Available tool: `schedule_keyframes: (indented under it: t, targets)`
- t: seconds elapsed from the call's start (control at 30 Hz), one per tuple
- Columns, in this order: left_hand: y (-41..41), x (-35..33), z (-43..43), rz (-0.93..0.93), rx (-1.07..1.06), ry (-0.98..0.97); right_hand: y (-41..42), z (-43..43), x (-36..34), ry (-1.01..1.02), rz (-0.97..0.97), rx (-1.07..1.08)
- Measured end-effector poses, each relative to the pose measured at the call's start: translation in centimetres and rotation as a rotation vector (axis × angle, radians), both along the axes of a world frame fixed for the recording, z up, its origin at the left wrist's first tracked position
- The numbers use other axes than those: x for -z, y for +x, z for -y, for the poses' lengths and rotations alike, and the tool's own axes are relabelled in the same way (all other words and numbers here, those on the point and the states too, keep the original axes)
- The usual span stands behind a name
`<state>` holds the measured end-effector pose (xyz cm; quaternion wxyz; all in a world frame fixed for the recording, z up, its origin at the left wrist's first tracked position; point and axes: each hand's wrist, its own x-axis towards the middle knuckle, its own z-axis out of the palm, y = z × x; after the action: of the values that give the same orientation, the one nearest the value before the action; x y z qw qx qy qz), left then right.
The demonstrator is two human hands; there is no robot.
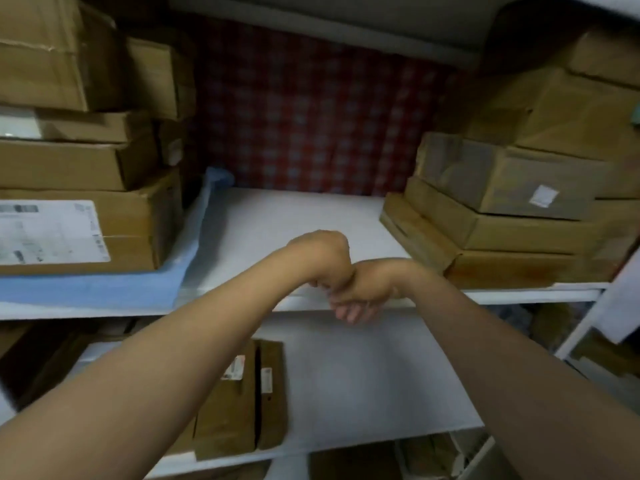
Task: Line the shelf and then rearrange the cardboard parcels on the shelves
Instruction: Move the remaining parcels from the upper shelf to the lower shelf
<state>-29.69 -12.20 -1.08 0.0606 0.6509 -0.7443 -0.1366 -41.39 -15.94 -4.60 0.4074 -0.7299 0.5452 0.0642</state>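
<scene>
A white liner (294,230) covers the middle of the middle shelf, and a blue liner (104,289) lies under the parcels to its left. My left hand (322,258) and my right hand (367,289) meet at the liner's front edge, pressed against each other. Both wrists bend down and the fingers curl over the shelf lip onto the liner's edge; the right hand's fingertips show below the lip. The picture is blurred, so the exact grip is unclear. Cardboard parcels (79,233) are stacked on the left and more cardboard parcels (502,237) on the right.
A red checked cloth (311,116) hangs behind the shelf. On the white lower shelf (363,375) lie two flat parcels (239,403) at the left. A white upright (581,327) of the rack stands at the right. More boxes sit below.
</scene>
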Motion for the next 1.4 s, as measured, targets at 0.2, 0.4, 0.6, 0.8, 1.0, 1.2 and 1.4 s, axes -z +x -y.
schedule_keyframes:
  t: [0.2,0.4,0.6,0.8,1.0,1.2,1.4]
  targets:
    - [-7.5,-4.9,4.7,-0.64,-0.032,-0.411,-9.4,0.7,-8.9,-0.346,0.134,0.371]
    - [-14.8,-10.0,7.9,-0.985,-0.004,-0.414,-17.5,1.9,-15.2,-1.2,0.663,1.029]
    - [-19.1,-14.7,9.5,-1.035,0.076,-0.455,-24.7,5.2,-18.7,-1.291,0.753,1.269]
    - [-22.6,-16.9,11.7,-1.07,0.13,-0.471,-27.6,7.3,-20.3,-1.285,0.805,1.157]
    - [-23.8,-17.6,13.8,-1.128,0.127,-0.414,-28.1,9.5,-21.6,-1.226,0.902,1.093]
    - [-23.6,-18.4,15.4,-1.186,0.098,-0.346,-28.6,10.8,-23.4,-1.265,0.631,1.203]
    - [-23.8,-19.0,15.8,-1.216,0.114,-0.375,-28.7,11.7,-24.5,-1.214,0.658,1.203]
